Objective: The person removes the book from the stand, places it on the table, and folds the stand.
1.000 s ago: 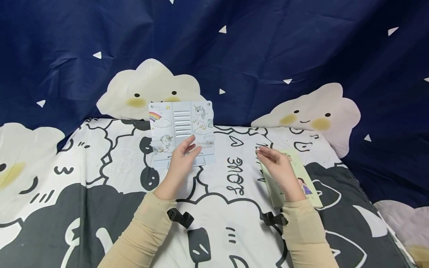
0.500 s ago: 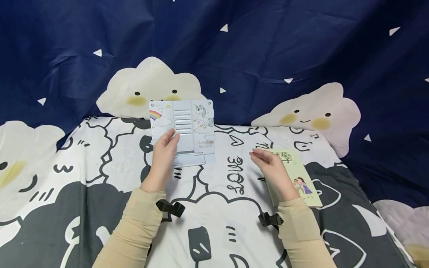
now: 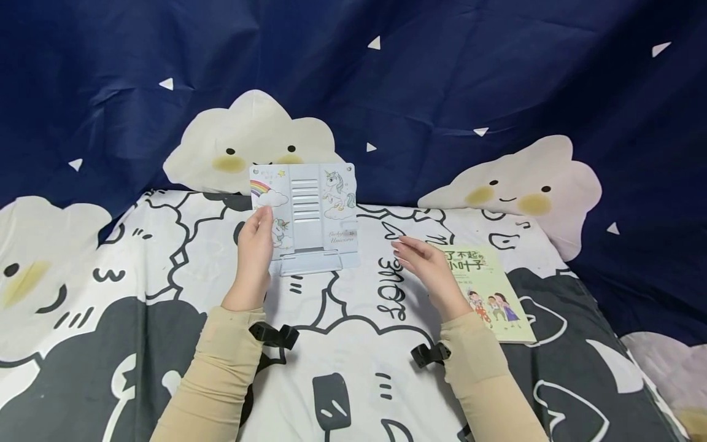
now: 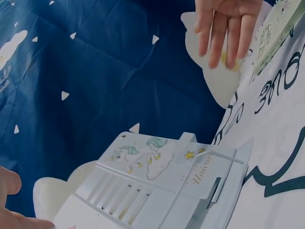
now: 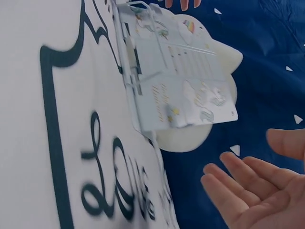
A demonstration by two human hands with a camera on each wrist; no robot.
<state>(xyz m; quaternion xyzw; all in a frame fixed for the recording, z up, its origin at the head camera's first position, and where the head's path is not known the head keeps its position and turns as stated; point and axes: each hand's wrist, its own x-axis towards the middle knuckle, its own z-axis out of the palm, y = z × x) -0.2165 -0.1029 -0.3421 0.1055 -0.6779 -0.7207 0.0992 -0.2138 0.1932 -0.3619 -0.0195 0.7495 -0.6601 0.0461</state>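
A pale book stand (image 3: 307, 234) printed with unicorns and a rainbow stands upright on the patterned cloth, its ledge and wire holder at the bottom front. My left hand (image 3: 255, 255) is at its left edge, thumb up, and overlaps that side in the head view. In the left wrist view, part of that hand (image 4: 16, 207) shows beside the stand, fingers loosely extended. My right hand (image 3: 428, 270) hovers between the stand and a green book (image 3: 499, 307), holding nothing. Its spread fingers and palm (image 5: 252, 191) show in the right wrist view, apart from the stand's right side.
The green book lies flat at the right, partly behind my right wrist in the head view. A black-and-white cartoon cloth (image 3: 353, 344) covers the surface. A dark blue curtain (image 3: 409, 92) with clouds and triangles hangs behind it.
My left hand has moved left from the stand's front to its left edge. My right hand has moved left, away from the book, uncovering more of its cover. The stand stays in place.
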